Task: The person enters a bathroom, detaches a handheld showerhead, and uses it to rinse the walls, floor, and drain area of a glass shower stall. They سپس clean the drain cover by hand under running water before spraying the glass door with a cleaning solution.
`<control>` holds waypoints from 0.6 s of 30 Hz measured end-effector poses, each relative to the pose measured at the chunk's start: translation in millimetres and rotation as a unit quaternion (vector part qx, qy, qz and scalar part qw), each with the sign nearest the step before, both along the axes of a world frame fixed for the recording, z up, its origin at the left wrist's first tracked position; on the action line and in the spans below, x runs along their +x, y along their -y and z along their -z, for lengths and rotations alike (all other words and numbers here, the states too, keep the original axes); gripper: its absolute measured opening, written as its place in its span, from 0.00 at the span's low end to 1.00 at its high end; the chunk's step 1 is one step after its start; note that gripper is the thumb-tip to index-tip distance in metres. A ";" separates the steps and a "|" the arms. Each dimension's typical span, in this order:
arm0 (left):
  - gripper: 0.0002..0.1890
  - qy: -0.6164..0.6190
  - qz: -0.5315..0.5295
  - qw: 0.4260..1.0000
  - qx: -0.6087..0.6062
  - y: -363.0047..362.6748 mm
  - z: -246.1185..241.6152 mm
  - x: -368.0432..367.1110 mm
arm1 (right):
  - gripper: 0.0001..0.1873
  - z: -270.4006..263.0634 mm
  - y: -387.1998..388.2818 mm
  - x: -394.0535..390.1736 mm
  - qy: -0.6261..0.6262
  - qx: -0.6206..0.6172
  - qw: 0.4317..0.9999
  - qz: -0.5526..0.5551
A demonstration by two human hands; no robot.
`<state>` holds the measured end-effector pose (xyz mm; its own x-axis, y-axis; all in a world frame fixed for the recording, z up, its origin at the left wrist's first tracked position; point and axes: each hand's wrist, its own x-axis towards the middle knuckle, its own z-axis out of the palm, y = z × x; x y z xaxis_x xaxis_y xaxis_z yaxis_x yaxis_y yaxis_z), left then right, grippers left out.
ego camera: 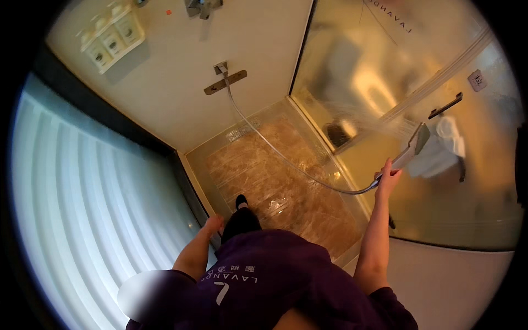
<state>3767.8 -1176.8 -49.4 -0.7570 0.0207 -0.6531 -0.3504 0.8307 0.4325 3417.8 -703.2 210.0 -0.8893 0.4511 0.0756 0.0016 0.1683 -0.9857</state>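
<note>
My right hand [389, 177] grips the handle of a hand shower [406, 154], raised beside the glass shower door. Water sprays from its head towards the wet glass partition [350, 82]. A flexible metal hose [274, 149] curves from the handle, across the view above the tiled floor, to a wall outlet [221, 68]. My left hand [214, 224] hangs low on the left, near the dark frame of the window and next to my leg. Its fingers are partly curled, and whether it touches or holds anything is unclear.
Pump bottles [111, 42] stand in a white wall rack at the upper left. Below the hose outlet is a label strip [225, 82]. The brown floor [280, 198] is wet, with a drain grate [243, 131] near the wall. A dark door handle [445, 106] juts from the glass.
</note>
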 end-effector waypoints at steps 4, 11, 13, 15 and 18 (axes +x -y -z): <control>0.17 0.009 -0.293 0.944 0.153 39.1 -39.0 -117.9 | 0.19 -6.0 40.9 -1.1 0.002 -0.015 0.999 0.031; 0.18 -0.005 -0.295 0.942 0.157 102.5 -30.6 -198.1 | 0.20 43.4 108.4 -57.7 0.050 0.038 0.998 -0.014; 0.18 0.011 -0.311 0.935 0.170 113.1 -30.6 -207.5 | 0.20 68.5 125.5 -77.7 0.078 0.059 0.995 -0.026; 0.16 0.072 -0.327 0.930 0.151 120.2 -26.4 -215.6 | 0.19 96.1 146.9 -104.8 0.079 0.094 0.992 -0.042; 0.15 0.064 -0.279 0.951 0.118 139.8 18.5 -201.8 | 0.18 157.7 160.4 -144.8 0.083 0.086 0.991 -0.058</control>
<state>3566.0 -1316.6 -67.9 -0.6078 -0.2027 -0.7678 -0.7705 0.3845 0.5084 3273.0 -863.6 52.2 -0.9409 0.3386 -0.0088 0.1316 0.3415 -0.9306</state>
